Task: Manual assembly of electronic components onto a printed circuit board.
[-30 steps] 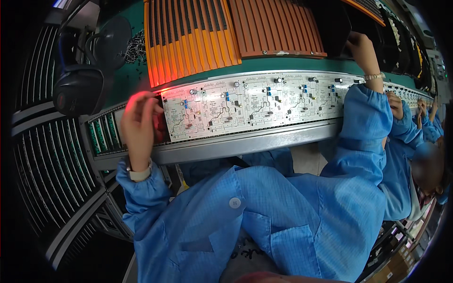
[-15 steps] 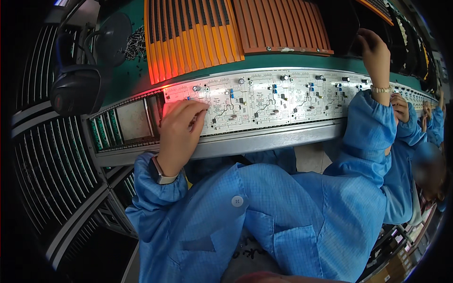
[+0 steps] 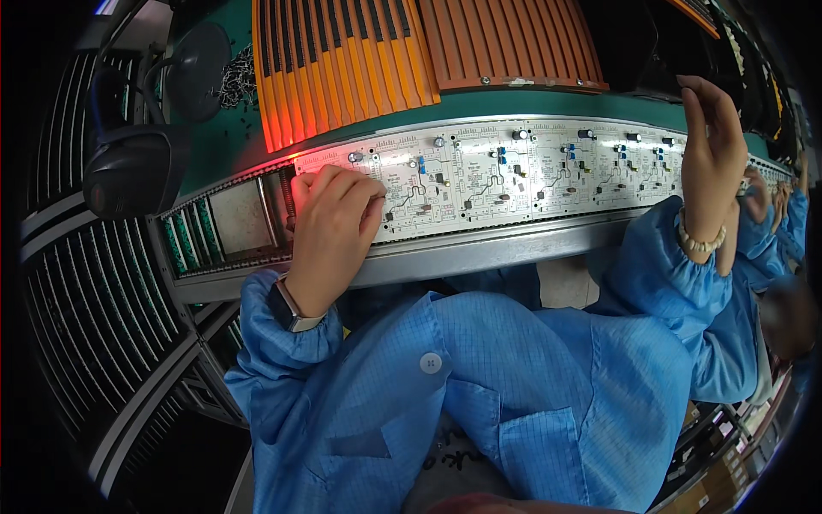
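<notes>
Your left hand [image 3: 334, 231] rests at the leftmost board [image 3: 334, 158], its thumb and fingers drawn together over the surface; whether a small part sits between them you cannot tell from here. Your right hand [image 3: 712, 154] has just come nearer, away from the dark bins at the far right, and now shows in front of the right end of the row of boards [image 3: 471, 184]. Its fingers are bent, and whether they pinch anything cannot be told. The left hand has hardly shifted, so the work seems to stay at that left board, with the right hand now better placed to join in. The boards lie side by side along the line, behind the near metal rail [image 3: 479, 253]. Beyond them, on the green table [image 3: 514, 104], stand the orange tray [image 3: 334, 111] and, to its right, the brown tray [image 3: 505, 51]
</notes>
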Available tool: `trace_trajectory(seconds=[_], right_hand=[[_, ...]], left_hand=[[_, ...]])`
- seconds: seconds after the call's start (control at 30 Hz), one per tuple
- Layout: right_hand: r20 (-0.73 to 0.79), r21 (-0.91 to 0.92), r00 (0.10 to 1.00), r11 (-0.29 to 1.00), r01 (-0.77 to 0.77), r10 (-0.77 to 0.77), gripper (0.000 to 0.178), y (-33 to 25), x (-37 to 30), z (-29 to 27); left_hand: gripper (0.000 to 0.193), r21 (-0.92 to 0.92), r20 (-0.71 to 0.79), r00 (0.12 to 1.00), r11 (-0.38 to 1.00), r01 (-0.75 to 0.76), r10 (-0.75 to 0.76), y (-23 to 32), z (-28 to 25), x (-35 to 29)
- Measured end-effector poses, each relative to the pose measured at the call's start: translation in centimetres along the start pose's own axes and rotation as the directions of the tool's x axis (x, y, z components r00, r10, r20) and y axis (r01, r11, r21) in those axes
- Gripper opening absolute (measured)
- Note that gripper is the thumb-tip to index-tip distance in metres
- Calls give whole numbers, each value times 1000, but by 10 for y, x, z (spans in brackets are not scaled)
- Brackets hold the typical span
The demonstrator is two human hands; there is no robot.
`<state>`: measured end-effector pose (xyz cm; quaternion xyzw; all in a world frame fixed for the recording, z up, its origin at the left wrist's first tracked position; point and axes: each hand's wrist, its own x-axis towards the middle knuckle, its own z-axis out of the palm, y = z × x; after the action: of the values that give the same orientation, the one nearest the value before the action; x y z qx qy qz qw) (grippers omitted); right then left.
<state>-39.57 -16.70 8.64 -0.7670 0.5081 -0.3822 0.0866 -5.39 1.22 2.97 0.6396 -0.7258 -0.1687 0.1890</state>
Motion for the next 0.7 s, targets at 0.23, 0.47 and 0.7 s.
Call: trace_trajectory(seconds=[0.23,0.47,0.7], right_hand=[[71,151,996,988,34,-45,12,-45,-13,9],[144,183,989,982,-46,20,11,-73,-25,24],[226,280,974,956,-88,24,11,-80,-34,33]], left_hand=[[11,-86,-48,997,995,-60,56,5,11,17],[11,-32,-6,999,998,-48,48,8,13,23],[10,49,13,998,996,-70,69,18,11,31]])
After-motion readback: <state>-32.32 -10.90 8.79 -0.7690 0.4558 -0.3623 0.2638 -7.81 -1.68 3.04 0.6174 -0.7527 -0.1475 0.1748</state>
